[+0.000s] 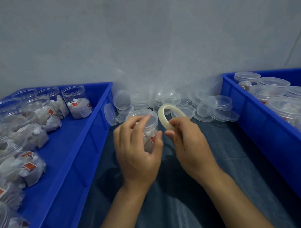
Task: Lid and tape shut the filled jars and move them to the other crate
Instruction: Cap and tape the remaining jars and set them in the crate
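Two blue crates sit at the sides: the left crate (85, 139) has open jars, the right crate (270, 129) has jars with lids on. Between them, the left hand (138, 152) wraps around a lidded jar (144, 125). Just beside it, the right hand (190, 143) pinches a tape roll (163, 118).

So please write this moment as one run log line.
left hand: holds lidded jar | right hand: holds tape roll | step: taping | left crate: unlidded jars

Single head-worn view, looking forward-down, close over hands; wall (137, 31) ahead, blue crates (72, 159) at both sides.
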Motion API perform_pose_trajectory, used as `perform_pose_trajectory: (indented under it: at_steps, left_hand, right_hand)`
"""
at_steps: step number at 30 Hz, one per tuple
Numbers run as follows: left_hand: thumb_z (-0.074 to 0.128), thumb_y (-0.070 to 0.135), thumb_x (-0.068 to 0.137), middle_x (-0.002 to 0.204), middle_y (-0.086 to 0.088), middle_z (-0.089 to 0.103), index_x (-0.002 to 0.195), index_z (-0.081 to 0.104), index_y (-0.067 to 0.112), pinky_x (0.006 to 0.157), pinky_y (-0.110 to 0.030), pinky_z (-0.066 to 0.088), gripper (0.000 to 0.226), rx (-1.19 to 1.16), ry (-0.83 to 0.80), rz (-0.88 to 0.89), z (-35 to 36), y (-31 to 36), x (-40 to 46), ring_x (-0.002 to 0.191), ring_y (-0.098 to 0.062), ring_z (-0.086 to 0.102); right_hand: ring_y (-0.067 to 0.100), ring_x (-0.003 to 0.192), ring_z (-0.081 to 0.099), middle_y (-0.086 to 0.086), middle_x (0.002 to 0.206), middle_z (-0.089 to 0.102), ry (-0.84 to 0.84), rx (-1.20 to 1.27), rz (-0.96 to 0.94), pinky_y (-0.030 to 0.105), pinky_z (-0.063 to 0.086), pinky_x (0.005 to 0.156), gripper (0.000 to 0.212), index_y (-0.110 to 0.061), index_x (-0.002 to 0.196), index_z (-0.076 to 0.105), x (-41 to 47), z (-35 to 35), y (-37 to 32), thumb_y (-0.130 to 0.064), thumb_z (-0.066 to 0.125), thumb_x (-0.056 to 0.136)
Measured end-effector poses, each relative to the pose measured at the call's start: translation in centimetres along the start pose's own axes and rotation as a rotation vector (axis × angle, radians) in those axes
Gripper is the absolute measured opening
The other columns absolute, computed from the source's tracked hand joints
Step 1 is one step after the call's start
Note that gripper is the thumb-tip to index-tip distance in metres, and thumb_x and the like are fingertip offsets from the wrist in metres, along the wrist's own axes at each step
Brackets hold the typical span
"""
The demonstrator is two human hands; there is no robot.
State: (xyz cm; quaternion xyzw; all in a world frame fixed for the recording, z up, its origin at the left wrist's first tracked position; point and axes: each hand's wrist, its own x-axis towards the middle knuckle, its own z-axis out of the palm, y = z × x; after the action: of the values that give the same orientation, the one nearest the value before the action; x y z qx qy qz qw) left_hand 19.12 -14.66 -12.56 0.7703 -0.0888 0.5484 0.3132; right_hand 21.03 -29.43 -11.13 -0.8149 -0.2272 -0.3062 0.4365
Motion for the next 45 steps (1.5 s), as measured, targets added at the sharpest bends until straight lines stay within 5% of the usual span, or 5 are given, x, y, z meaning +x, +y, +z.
perform_pose_trajectory:
  at_steps: [5, 9, 21, 40, 45]
  left_hand:
    - [0.070, 0.029, 0.101, 0.120, 0.003, 0.070, 0.128, 0.076, 0.018, 0.084, -0.047, 0.050, 0.029, 0.013, -0.053, 0.029, 0.3, 0.5, -0.3, 0.110, -0.020, 0.054]
    - [0.077, 0.029, 0.097, 0.113, 0.006, 0.073, 0.119, 0.081, 0.017, 0.084, -0.049, 0.049, 0.025, 0.035, -0.014, 0.015, 0.5, 0.9, -0.7, 0.107, -0.023, 0.056]
    - [0.085, 0.015, 0.089, 0.097, 0.008, 0.076, 0.096, 0.083, 0.015, 0.077, -0.051, 0.051, 0.007, -0.072, -0.004, -0.046, 0.4, 1.3, -0.9, 0.096, -0.024, 0.059]
    - [0.084, 0.013, 0.087, 0.088, 0.012, 0.071, 0.086, 0.077, 0.014, 0.071, -0.050, 0.052, 0.007, -0.093, -0.074, -0.054, 0.1, 1.1, -0.2, 0.091, -0.020, 0.057]
    - [0.079, 0.021, 0.090, 0.086, 0.014, 0.071, 0.086, 0.073, 0.017, 0.075, -0.035, 0.040, 0.008, 0.009, -0.059, 0.010, 0.2, 0.9, -0.2, 0.092, -0.015, 0.054]
  right_hand:
    - [0.019, 0.098, 0.058, -0.008, 0.107, 0.062, -0.007, -0.129, -0.155, 0.036, 0.042, 0.092, 0.023, -0.015, 0.122, 0.060, -0.6, 0.1, -0.1, -0.022, 0.046, 0.105]
    - [0.022, 0.104, 0.061, -0.007, 0.117, 0.065, -0.008, -0.164, -0.168, 0.040, 0.042, 0.096, 0.030, -0.014, 0.126, 0.062, -0.6, 0.0, -0.6, -0.017, 0.046, 0.100]
    - [0.025, 0.093, 0.060, -0.002, 0.108, 0.067, 0.051, -0.253, -0.266, 0.036, 0.042, 0.090, 0.019, -0.013, 0.112, 0.064, -0.7, -0.2, -0.8, -0.006, 0.054, 0.097]
    - [0.022, 0.083, 0.053, -0.005, 0.095, 0.064, 0.029, -0.338, -0.304, 0.035, 0.038, 0.082, 0.014, -0.014, 0.102, 0.066, -0.5, -0.7, -1.1, -0.007, 0.055, 0.096]
    - [0.020, 0.082, 0.051, -0.008, 0.093, 0.063, 0.024, -0.351, -0.311, 0.033, 0.036, 0.083, 0.014, -0.016, 0.099, 0.066, -0.5, -0.6, -1.2, -0.006, 0.056, 0.094]
